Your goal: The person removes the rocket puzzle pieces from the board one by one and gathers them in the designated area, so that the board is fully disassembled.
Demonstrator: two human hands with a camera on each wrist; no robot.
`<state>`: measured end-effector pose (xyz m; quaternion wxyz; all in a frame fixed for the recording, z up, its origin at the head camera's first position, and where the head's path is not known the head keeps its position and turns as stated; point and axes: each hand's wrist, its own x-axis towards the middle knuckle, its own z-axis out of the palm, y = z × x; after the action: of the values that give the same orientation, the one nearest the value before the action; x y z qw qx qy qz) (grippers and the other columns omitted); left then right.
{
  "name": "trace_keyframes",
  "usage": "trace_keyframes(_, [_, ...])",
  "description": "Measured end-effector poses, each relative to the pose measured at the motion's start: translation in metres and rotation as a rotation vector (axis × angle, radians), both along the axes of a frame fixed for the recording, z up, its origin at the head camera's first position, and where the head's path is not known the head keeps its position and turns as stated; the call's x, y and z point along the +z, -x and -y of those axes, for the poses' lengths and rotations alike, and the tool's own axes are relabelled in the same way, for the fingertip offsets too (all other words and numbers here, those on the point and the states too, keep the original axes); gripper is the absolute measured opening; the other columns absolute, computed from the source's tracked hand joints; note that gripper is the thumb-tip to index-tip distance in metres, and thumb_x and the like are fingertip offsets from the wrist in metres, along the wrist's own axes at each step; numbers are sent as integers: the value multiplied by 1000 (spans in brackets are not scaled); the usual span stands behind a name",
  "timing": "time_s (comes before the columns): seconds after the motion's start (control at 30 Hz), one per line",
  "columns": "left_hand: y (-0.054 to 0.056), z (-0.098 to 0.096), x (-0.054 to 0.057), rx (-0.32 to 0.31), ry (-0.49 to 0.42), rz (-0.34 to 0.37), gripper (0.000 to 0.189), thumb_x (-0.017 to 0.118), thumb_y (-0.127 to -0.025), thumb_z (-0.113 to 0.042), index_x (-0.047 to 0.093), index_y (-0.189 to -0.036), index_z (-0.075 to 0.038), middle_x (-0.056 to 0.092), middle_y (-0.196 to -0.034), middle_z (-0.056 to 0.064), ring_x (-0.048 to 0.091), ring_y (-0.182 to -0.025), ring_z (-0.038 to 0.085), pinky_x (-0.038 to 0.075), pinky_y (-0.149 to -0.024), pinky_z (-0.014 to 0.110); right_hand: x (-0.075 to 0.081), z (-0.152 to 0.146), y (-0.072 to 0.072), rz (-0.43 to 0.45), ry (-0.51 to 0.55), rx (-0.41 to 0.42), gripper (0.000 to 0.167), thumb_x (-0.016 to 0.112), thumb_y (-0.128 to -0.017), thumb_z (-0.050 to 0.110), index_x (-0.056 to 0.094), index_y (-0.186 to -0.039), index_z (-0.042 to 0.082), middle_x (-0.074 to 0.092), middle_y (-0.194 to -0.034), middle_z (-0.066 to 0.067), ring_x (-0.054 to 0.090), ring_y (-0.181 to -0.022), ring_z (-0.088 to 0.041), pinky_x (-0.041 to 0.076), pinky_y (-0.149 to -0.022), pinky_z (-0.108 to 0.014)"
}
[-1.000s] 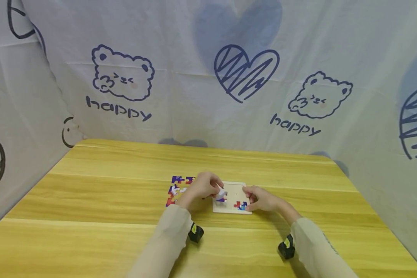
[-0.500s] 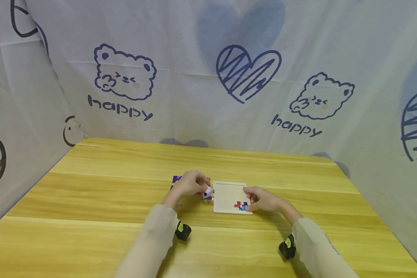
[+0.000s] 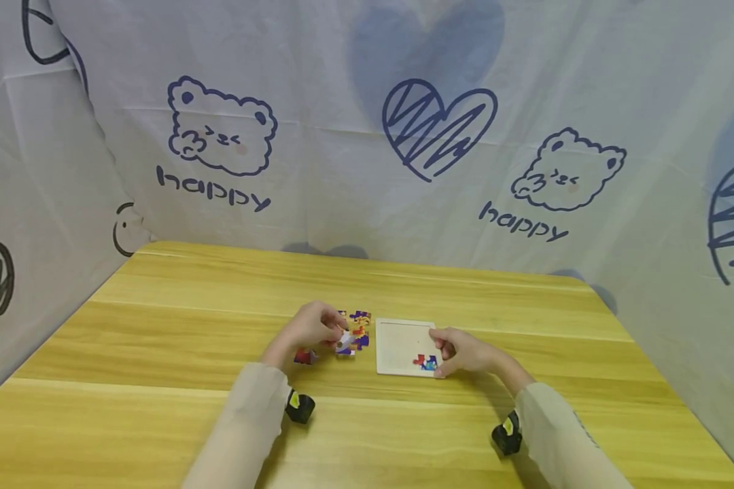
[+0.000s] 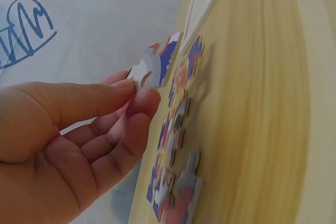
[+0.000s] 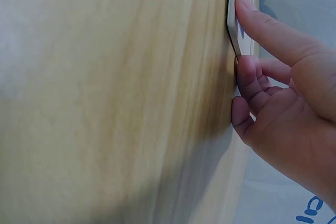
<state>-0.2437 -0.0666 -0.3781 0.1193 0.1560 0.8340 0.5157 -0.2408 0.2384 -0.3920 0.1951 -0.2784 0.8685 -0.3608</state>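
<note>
My left hand (image 3: 310, 324) pinches a jigsaw puzzle piece (image 4: 153, 67) between thumb and fingertips. The piece is grey-white, purple and red, and the left wrist view shows it tilted, raised above the loose pieces (image 4: 177, 195). To the right lies a shallow pale puzzle tray (image 3: 397, 344). My right hand (image 3: 465, 352) holds the tray by its right edge, thumb on top and the other fingers curled at the side. Red and blue puzzle pieces (image 3: 425, 362) lie in the tray's lower right corner, partly near the right thumb. The left hand hides some of the loose pieces.
Loose colourful puzzle pieces (image 3: 361, 318) lie left of the tray, and a red one (image 3: 306, 356) lies below the left hand. The wooden table (image 3: 159, 339) ends at a white cloth wall (image 3: 330, 176) with blue drawings.
My left hand has moved left with the puzzle piece, from over the tray to over the loose pieces. My right hand stays at the tray's right edge.
</note>
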Motion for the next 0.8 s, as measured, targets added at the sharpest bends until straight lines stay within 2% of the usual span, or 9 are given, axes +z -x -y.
trace_keyframes(0.2, [0, 10, -3, -17, 1, 38, 17, 55, -79, 12, 62, -94, 9, 60, -69, 9, 58, -58, 17, 47, -52, 27, -1, 0, 0, 9, -2, -6, 48, 72, -73, 4, 41, -106, -9, 36, -79, -8, 35, -70, -18, 30, -58, -23])
trace_keyframes(0.37, [0, 16, -4, -59, -7, 65, 16, 53, -79, 14, 62, -92, 11, 61, -72, 12, 57, -56, 16, 49, -54, 29, -2, -1, 0, 15, 1, -13, 53, 72, -73, 4, 39, -110, -11, 36, -79, -9, 35, -70, -19, 30, -59, -23])
trace_keyframes(0.47, [0, 19, -4, -70, 14, 75, 14, 54, -80, 13, 63, -90, 10, 61, -72, 10, 56, -55, 16, 50, -54, 29, -2, -1, 0, 1, 1, -2, 46, 72, -73, 3, 41, -104, -10, 35, -78, -10, 34, -69, -19, 30, -58, -23])
trace_keyframes(0.6, [0, 20, -5, -70, 50, 70, 12, 57, -80, 10, 64, -89, 8, 60, -71, 8, 56, -56, 15, 49, -55, 28, -2, 0, 0, 0, 3, -1, 43, 72, -73, 3, 42, -100, -9, 35, -77, -9, 34, -69, -19, 29, -58, -23])
trace_keyframes(0.8, [-1, 21, -6, -43, 88, 73, 11, 58, -79, 11, 64, -87, 7, 59, -69, 7, 52, -55, 14, 47, -53, 26, -1, 0, 0, 3, -3, -14, 50, 73, -72, 4, 39, -108, -10, 36, -79, -8, 35, -70, -18, 30, -59, -23])
